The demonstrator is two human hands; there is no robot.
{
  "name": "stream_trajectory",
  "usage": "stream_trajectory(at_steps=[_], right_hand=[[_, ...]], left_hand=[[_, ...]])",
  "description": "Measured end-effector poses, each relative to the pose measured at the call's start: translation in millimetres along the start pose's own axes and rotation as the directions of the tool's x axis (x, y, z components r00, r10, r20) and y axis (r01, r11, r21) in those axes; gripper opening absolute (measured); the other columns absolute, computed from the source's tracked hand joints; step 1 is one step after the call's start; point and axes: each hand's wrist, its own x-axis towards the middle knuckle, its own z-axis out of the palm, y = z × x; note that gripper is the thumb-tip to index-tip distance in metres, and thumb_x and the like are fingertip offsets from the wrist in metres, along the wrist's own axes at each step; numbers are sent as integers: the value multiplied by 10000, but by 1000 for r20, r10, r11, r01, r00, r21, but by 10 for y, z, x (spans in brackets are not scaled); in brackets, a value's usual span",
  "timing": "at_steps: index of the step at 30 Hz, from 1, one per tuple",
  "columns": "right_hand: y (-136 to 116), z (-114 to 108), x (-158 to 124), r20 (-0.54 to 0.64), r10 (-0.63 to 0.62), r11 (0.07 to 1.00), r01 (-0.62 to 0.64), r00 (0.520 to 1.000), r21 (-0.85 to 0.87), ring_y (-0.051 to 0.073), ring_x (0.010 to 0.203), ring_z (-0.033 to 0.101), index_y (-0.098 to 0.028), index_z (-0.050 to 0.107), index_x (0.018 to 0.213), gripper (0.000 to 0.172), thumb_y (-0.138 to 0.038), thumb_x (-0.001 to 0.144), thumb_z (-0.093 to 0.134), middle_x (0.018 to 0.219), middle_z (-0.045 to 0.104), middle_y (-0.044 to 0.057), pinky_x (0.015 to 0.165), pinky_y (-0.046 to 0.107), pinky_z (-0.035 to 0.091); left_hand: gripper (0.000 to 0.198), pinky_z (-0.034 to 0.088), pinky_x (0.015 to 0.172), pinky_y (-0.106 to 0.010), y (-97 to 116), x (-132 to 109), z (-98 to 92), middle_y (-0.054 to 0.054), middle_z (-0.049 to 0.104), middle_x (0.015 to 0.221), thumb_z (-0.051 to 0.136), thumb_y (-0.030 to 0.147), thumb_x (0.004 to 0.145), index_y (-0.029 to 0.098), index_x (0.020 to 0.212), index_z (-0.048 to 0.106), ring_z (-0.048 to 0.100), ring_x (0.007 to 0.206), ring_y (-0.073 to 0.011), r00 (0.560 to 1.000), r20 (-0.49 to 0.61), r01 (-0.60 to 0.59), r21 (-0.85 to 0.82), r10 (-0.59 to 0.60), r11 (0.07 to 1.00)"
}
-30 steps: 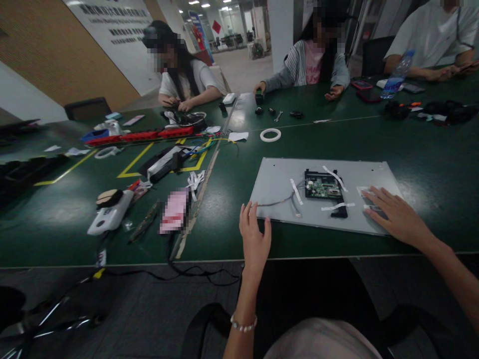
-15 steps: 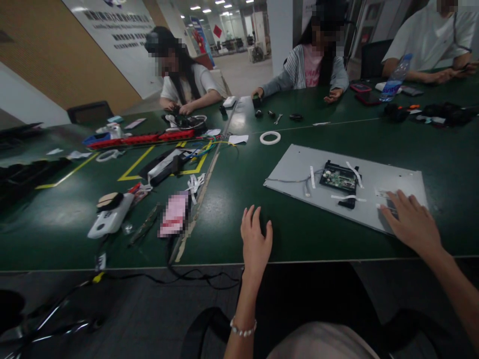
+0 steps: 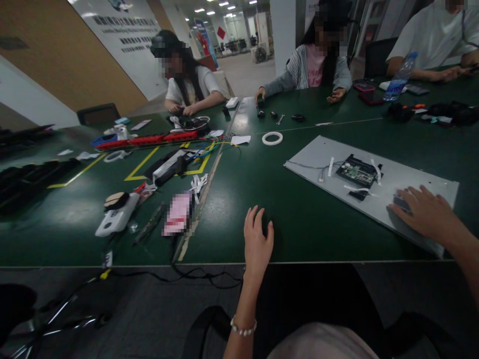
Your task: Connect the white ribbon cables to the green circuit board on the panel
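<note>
Flat grey rectangular panel (image 3: 415,179): lying askew on the dark green glossy tabletop (image 3: 232,204), to the person's right.
Green circuit board in black frame (image 3: 359,173): mounted on the panel, white tape strips (image 3: 377,172) across its edges; apparently secured.
Thin grey cable (image 3: 322,173): partly under another strip; one end looks loose, seemingly unfastened.
Right hand (image 3: 422,209): fingers somewhat spread, laid on the panel's right end, partly covering a dark patch.
Left hand (image 3: 258,237): empty, fingers slightly parted, thumb apart, above the tabletop, well apart from the panel; contact with the tabletop cannot be told.
Remaining work: not determinable beyond the cable end.
</note>
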Motion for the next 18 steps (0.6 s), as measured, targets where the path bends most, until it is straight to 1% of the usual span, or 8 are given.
stream_trajectory(at_steps=[2, 3, 4, 6, 9, 12, 15, 18], right_hand=[[82, -39, 52, -2, -93, 996, 93, 996, -1, 301, 1411, 150, -213, 343, 1457, 673, -597, 929, 182, 1522, 243, 87, 1100, 553, 194], [97, -47, 56, -2, -120, 993, 120, 993, 6, 277, 1416, 150, -244, 301, 1479, 657, -587, 938, 159, 1542, 201, 54, 1103, 540, 205], [100, -46, 49, -1, -126, 992, 126, 992, 18, 264, 1418, 152, -259, 261, 1495, 651, -582, 943, 142, 1553, 165, 34, 1100, 533, 219], [83, -30, 17, -2, -100, 994, 100, 995, 34, 255, 1420, 151, -260, 227, 1507, 661, -588, 942, 127, 1560, 137, 18, 1095, 529, 238], [61, 7, -29, -3, -34, 999, 34, 999, 39, 248, 1425, 139, -220, 231, 1509, 695, -594, 934, 116, 1557, 146, 35, 1099, 525, 232], [66, 32, -54, -12, 57, 998, -57, 998, 40, 251, 1424, 142, -184, 253, 1503, 728, -600, 923, 110, 1552, 156, 66, 1095, 530, 225], [81, 45, -86, -24, 161, 986, -159, 987, 45, 276, 1409, 182, -154, 278, 1490, 770, -623, 903, 107, 1543, 176, 92, 1074, 552, 240], [104, 59, -133, -55, 238, 970, -235, 970, 61, 316, 1385, 219, -148, 307, 1463, 775, -628, 889, 106, 1520, 217, 140, 1010, 598, 281]], left_hand=[[354, 336, 1127, -495, 6, 6, -11, -111, 431, 1420, 457, 252, 931, 202, 1281, 479, 334, 1388, -253, 1000, 0, -1, -19, 1, 1000], [349, 341, 1126, -487, 8, 9, -14, -110, 437, 1414, 458, 248, 931, 202, 1275, 484, 345, 1382, -248, 1000, -3, -1, -25, 1, 1000], [345, 345, 1126, -480, 9, 10, -16, -109, 443, 1410, 458, 244, 930, 202, 1271, 489, 356, 1375, -243, 1000, -6, -1, -29, 1, 1000], [339, 349, 1125, -474, 9, 10, -15, -109, 450, 1405, 461, 239, 928, 202, 1263, 496, 371, 1366, -240, 1000, -11, -2, -33, 2, 999], [333, 351, 1125, -472, 5, 5, -11, -109, 456, 1401, 461, 236, 929, 199, 1257, 502, 382, 1359, -238, 1000, -14, 1, -35, -1, 999], [327, 371, 1112, -461, 5, 2, -15, -109, 472, 1388, 462, 232, 928, 199, 1249, 510, 420, 1332, -231, 1000, 2, 2, -44, -2, 999], [314, 389, 1098, -456, 10, 1, -21, -105, 486, 1377, 462, 233, 929, 201, 1235, 521, 444, 1312, -229, 1000, 17, -6, -49, 6, 999], [308, 386, 1099, -459, 14, -1, -19, -104, 489, 1372, 459, 237, 931, 197, 1229, 525, 444, 1313, -232, 1000, 22, -9, -49, 10, 999]])
